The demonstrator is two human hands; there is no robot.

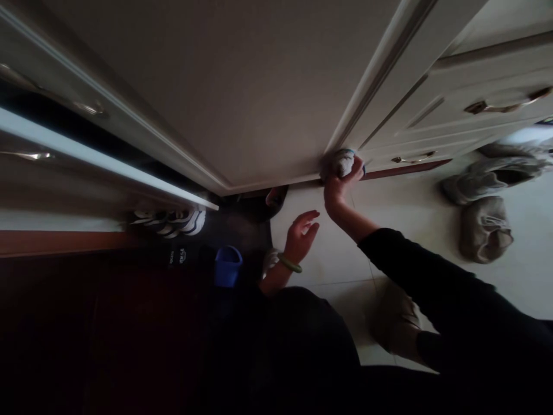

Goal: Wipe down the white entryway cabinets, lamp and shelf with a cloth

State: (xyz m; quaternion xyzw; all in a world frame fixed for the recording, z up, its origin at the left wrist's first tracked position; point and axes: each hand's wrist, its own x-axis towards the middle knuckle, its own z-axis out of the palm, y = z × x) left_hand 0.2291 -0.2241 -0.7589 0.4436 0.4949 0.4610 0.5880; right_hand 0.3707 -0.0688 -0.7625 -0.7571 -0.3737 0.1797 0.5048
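Note:
In the head view a pale cabinet door stands swung out in front of me. My right hand is closed around a bunched cloth with white and bluish parts, pressed to the door's lower right corner. Lower and to the left, my left hand hovers with loosely curved fingers and nothing in it. A greenish bangle circles that wrist. Part of the cloth is hidden by my fingers.
Drawer fronts with metal handles continue on the right. Grey-brown shoes stand on the tiled floor. To the left are white-and-dark sneakers, a blue plastic slipper-like item and a pale cabinet edge.

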